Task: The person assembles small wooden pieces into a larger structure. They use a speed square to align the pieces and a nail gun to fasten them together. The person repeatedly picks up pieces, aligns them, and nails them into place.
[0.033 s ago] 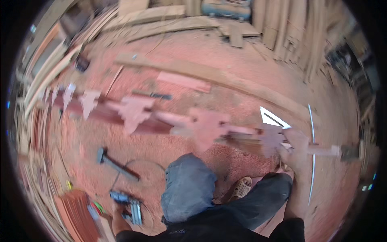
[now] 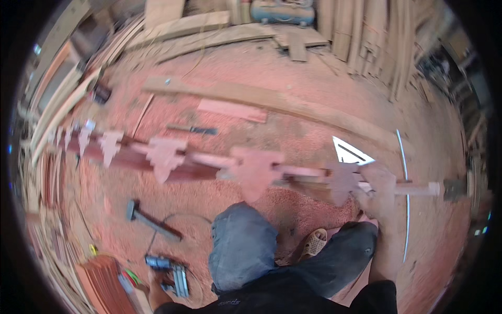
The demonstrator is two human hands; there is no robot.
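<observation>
A long reddish wooden rail point(image 2: 204, 159) with a row of stepped, pointed wooden cutouts point(image 2: 256, 170) stretches across in front of my knees. At its right part, my right hand point(image 2: 380, 186) is closed around the rail beside a greyish cutout point(image 2: 342, 180); blur softens the fingers. Low on the left, my left hand point(image 2: 156, 282) is closed on a blue and grey power tool, seemingly a nail gun point(image 2: 179, 280), by its blue end. Some of those fingers are hidden. A thin hose curves behind the tool.
A hammer point(image 2: 151, 221) lies left of my knee, near stacked reddish boards point(image 2: 104, 282). Beyond the rail are a chisel-like tool point(image 2: 193, 129), a white triangular square point(image 2: 351, 152) and a long plank point(image 2: 272, 99). A blue compressor point(image 2: 282, 13) stands at the back among timber.
The whole view has shifted slightly, so most things sit a little further left and lower. Both hands stay where they were on the rail and the tool.
</observation>
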